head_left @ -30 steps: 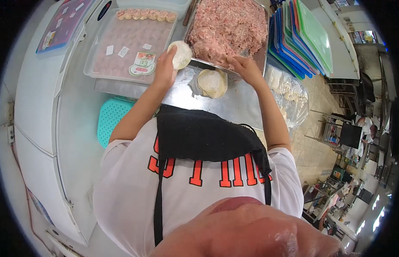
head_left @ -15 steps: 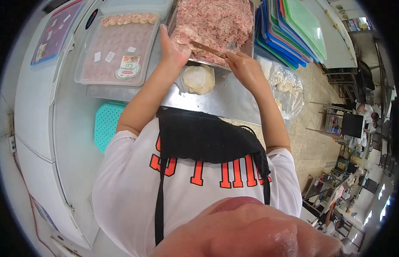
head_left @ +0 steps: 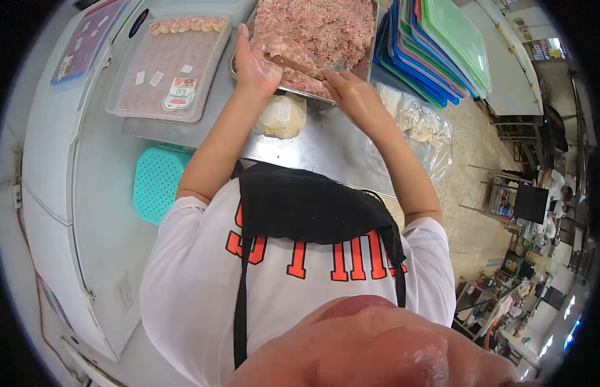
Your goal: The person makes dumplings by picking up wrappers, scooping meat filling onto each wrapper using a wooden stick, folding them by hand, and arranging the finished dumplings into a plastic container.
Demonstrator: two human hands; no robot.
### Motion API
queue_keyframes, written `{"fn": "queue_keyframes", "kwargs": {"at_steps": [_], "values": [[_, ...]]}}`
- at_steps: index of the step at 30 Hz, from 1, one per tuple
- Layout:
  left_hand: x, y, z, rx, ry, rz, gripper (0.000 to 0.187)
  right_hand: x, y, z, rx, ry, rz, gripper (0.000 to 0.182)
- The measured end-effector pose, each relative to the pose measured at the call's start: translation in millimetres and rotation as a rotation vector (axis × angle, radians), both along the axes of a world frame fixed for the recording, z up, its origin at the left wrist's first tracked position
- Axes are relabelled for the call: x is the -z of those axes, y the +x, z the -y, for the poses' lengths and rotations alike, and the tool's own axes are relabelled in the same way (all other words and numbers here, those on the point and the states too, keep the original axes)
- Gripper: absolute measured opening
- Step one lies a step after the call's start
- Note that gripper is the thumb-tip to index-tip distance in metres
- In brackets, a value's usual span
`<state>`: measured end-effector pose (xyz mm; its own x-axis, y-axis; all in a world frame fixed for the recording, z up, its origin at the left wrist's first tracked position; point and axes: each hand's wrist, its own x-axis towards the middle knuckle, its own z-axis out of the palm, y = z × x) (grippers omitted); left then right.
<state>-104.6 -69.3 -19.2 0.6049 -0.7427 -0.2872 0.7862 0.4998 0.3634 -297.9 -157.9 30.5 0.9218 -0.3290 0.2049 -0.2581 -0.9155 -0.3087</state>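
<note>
My left hand (head_left: 258,72) is cupped over the near left corner of a metal tray (head_left: 316,98), its thumb stretched outward. It appears to hold a dumpling wrapper with minced meat (head_left: 272,48) on it; the fingers are mostly hidden. My right hand (head_left: 353,94) grips the end of a flat brown spatula (head_left: 290,63), whose blade reaches across to the left hand. A large mass of pink minced meat (head_left: 319,29) fills the tray beyond. Just below the left wrist lies a stack of round, pale wrappers (head_left: 284,117) on the steel table (head_left: 325,138).
To the left stands a translucent box (head_left: 155,97) with a row of filled dumplings (head_left: 187,24) on top. Stacked coloured lids (head_left: 432,51) lean at the right, near a clear plastic bag (head_left: 425,132) of pale pieces. A turquoise perforated basket (head_left: 159,184) sits lower left.
The spatula's blade has shifted left with both hands, still meeting the left hand. The tray, box and wrapper stack appear slightly further left as the view moves.
</note>
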Motion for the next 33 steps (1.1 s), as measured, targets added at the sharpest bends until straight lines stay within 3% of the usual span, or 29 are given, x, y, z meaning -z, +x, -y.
{"fn": "queue_keyframes", "kwargs": {"at_steps": [2, 4, 5, 6, 7, 8, 10, 12, 14, 16, 20, 22, 23, 24, 25, 27, 29, 31, 32, 33], "values": [[1.3, 2.3, -2.7, -0.025, -0.051, -0.01, 0.066, -10.2, -10.1, 15.3, -0.044, 0.014, -0.033, 0.027], [6.4, 6.5, -12.4, 0.108, -0.188, 0.026, 0.048, -17.5, -21.4, 21.2, -0.074, 0.038, -0.062, 0.028], [0.6, 2.3, -16.0, 0.1, -0.189, 0.031, 0.048, -19.3, -25.4, 25.1, 0.005, 0.254, 0.029, 0.03], [-4.5, -3.7, -21.2, 0.191, -0.114, 0.361, 0.042, -20.5, -28.5, 29.1, 0.086, 0.47, 0.117, 0.032], [-11.1, -8.0, -23.9, 0.282, -0.034, 0.69, 0.042, -20.0, -30.6, 33.1, 0.08, 0.469, 0.117, 0.032], [-17.8, -8.4, -23.7, 0.277, -0.031, 0.692, 0.042, -18.4, -32.3, 36.5, 0.044, 0.522, 0.096, 0.034], [-30.7, -7.9, -25.4, -0.067, 0.352, 1.745, 0.063, -21.6, -35.6, 40.1, 0.0, 0.58, 0.075, 0.036], [-35.8, -6.9, -26.3, -0.048, 0.318, 1.794, 0.059, -35.7, -40.8, 38.9, -0.048, 0.583, -0.079, 0.034], [-43.9, -5.3, -26.0, -0.027, 0.277, 1.841, 0.056, -32.0, -42.5, 35.1, -0.094, 0.546, -0.019, 0.033], [-52.1, -3.2, -27.2, 0.428, 0.259, 1.745, 0.042, -24.0, -40.6, 33.5, -0.138, 0.51, 0.04, 0.032], [-34.5, -0.4, -26.0, 0.408, 0.359, 1.909, 0.037, 11.7, -31.5, 57.1, -0.226, 0.487, -0.026, 0.031], [-31.5, -6.6, -26.1, 0.515, 0.581, 1.859, 0.03, 16.5, -31.4, 66.7, -0.273, 0.437, -0.008, 0.029], [-21.1, -3.3, -24.5, 0.513, 0.588, 1.858, 0.03, 13.2, -30.9, 68.7, -0.172, 0.25, -0.023, 0.027], [-9.3, 2.2, -21.5, 0.521, 0.681, 1.668, 0.031, 11.3, -29.9, 69.7, -0.071, 0.062, -0.037, 0.025], [1.4, 8.6, -20.0, 0.519, 0.765, 1.475, 0.034, 11.5, -28.3, 63.9, -0.079, 0.06, -0.035, 0.025], [1.2, 7.3, -22.2, 0.523, 0.792, 1.461, 0.033, 17.6, -26.4, 43.4, -0.103, 0.036, 0.233, 0.023], [6.2, 6.6, -24.1, 0.542, 0.816, 1.445, 0.032, 45.7, -24.0, 48.3, -0.116, -0.01, 0.099, 0.024], [16.2, 9.4, -23.1, 0.532, 0.915, 1.529, 0.037, 77.7, -22.1, 71.4, 0.039, -0.253, -0.272, 0.021], [13.3, 9.9, -26.0, 0.518, 0.917, 1.531, 0.037, 80.9, -27.4, 81.5, -0.018, -0.082, -0.209, 0.022], [9.6, 6.3, -33.0, 0.465, 0.788, 1.496, 0.041, 71.6, -32.6, 79.4, -0.014, -0.079, -0.204, 0.022]]}}
